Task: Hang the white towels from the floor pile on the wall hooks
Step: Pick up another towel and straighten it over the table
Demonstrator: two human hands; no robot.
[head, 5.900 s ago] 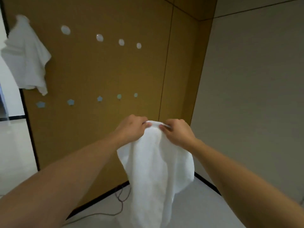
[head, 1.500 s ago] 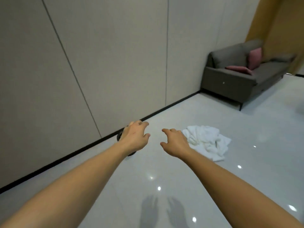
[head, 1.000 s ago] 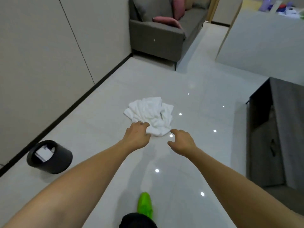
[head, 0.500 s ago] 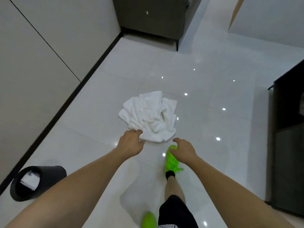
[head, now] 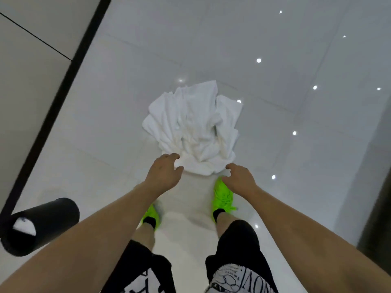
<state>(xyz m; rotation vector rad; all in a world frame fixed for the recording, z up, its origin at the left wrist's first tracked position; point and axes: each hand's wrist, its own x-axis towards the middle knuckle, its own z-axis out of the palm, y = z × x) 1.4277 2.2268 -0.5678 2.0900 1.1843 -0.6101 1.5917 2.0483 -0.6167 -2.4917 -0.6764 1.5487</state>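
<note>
A crumpled pile of white towels (head: 194, 127) lies on the glossy white floor right in front of my feet. My left hand (head: 164, 173) hovers at the pile's near left edge with loosely curled fingers and holds nothing. My right hand (head: 238, 177) reaches toward the near right edge, fingers relaxed and empty. Whether either hand touches the cloth I cannot tell. The wall hooks are out of view.
A black waste bin (head: 40, 226) stands at the lower left beside the beige wall (head: 27, 66) with its black skirting. My green shoes (head: 223, 196) stand just short of the pile. A dark cabinet (head: 378, 176) edges the right side.
I have stepped up to the towel pile and tilted my view straight down. Both hands have dropped closer to its near edge. The sofa has left the view.
</note>
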